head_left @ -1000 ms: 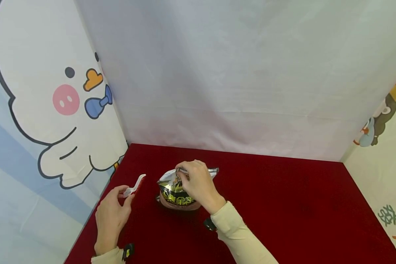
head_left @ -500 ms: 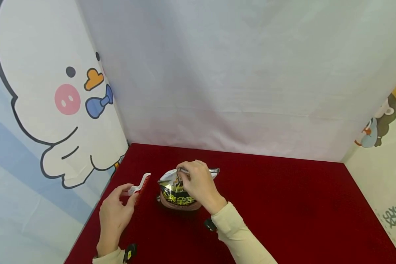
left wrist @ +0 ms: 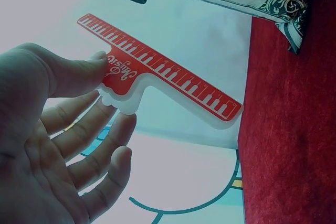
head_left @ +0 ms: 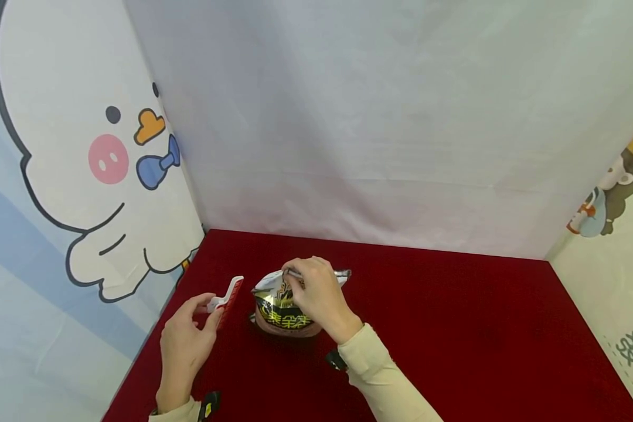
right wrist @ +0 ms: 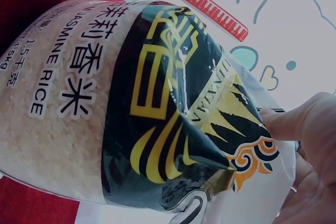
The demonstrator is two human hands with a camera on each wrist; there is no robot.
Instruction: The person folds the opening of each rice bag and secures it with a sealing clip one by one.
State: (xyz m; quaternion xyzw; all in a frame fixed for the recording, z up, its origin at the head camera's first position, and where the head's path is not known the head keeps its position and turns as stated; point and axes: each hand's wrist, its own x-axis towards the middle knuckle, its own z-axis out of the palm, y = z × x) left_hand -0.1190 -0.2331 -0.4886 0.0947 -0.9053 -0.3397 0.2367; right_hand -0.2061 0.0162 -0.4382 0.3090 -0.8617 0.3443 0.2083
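Note:
Between thumb and fingertips, my left hand [head_left: 187, 346] pinches a red and white music clip [left wrist: 157, 69] by its grip tabs. Piano keys and the word "Music" are printed on its long red bar; a pale back plate shows behind. A bag of jasmine rice [head_left: 282, 319] stands on the table, right of the clip and apart from it. My right hand [head_left: 319, 293] pinches the bag's top edge. In the right wrist view, rice shows through the clear lower part of the bag [right wrist: 58, 93], and the dark and gold upper part is creased. The right hand's outer fingers are partly hidden there.
A dark red cloth [head_left: 453, 328] covers the table. A white curtain [head_left: 380, 117] hangs along the back edge. Printed cartoon sheets close the sides, the left one [head_left: 74, 193] near my left hand. Cuffs with dark wrist devices [head_left: 336, 359] sit behind both hands.
My left hand has shifted slightly right with the clip, nearer the bag, and more of the clip's red face shows. The right hand and the bag have stayed nearly still.

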